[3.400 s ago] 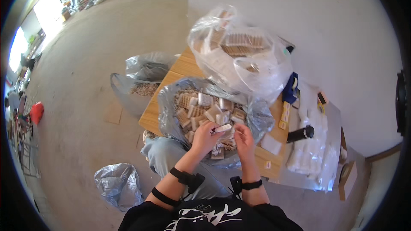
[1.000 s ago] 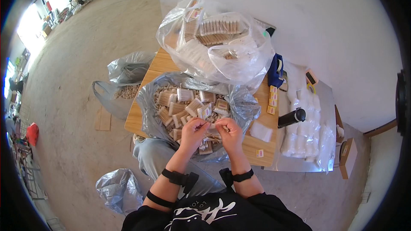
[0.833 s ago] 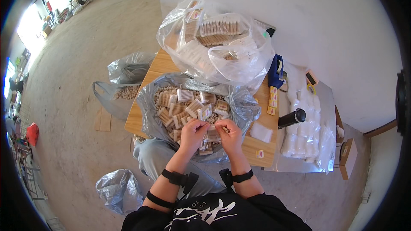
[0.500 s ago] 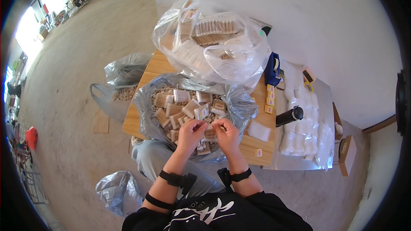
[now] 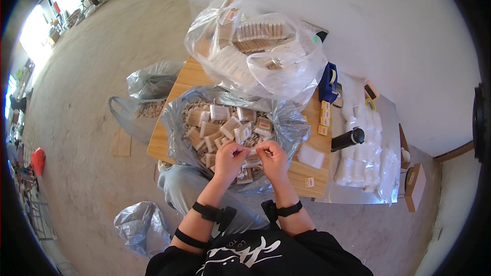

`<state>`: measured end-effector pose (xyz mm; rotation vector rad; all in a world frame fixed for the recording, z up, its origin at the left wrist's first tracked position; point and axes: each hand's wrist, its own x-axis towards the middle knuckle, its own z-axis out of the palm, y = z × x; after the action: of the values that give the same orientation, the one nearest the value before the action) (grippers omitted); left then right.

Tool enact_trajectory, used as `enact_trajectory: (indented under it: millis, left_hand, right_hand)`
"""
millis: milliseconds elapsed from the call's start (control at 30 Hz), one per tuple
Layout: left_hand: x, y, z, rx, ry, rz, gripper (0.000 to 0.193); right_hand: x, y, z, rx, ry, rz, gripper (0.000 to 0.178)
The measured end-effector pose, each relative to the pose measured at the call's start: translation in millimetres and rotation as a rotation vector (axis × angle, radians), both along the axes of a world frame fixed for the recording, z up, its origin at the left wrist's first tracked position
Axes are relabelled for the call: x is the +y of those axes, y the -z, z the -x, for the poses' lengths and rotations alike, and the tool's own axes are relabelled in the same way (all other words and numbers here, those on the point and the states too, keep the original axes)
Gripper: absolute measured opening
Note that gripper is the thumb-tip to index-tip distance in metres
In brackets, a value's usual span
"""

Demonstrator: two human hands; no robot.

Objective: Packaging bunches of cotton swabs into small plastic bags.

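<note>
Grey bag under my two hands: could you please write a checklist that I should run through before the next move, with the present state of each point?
1. Left hand and right hand both above the grey bag: ok.
2. Clear plastic pinched between the fingers of both hands: ok.
3. Clear plastic open or sealed: cannot tell; too small and partly covered.
4. Grey bag's mouth open, swab bundles visible: ok.
5. Black bottle apart from both hands: ok.

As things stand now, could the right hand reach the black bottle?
Probably yes: between the right hand and the black bottle I see only a gray bag's edge and a flat whitish packet, nothing tall.
</note>
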<state>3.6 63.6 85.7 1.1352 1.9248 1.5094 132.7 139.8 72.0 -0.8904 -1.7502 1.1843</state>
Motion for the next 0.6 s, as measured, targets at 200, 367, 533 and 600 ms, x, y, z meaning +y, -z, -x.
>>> enact_trajectory:
  millis: [200, 367, 533, 600]
  left_hand:
    - [0.8, -3.3, -4.3, -0.077, -0.025, 0.047, 0.007]
    - [0.0, 3.2, -6.0, -0.245, -0.025, 0.058, 0.013]
    - [1.3, -1.7, 1.8, -0.175, 0.100, 0.021, 0.009]
    - [1.9, -3.1, 3.4, 0.003, 0.151, 0.036, 0.010]
  right_hand:
    - [-6.9, -11.8, 1.4, -0.058, 0.012, 0.074, 0.005]
    - [-11.6, -7.1, 5.5, 0.049, 0.034, 0.158, 0.004]
    - [-9.0, -13.6, 3.5, 0.039, -0.019, 0.145, 0.003]
    - [-7.1, -12.0, 3.1, -0.006, -0.057, 0.079, 0.003]
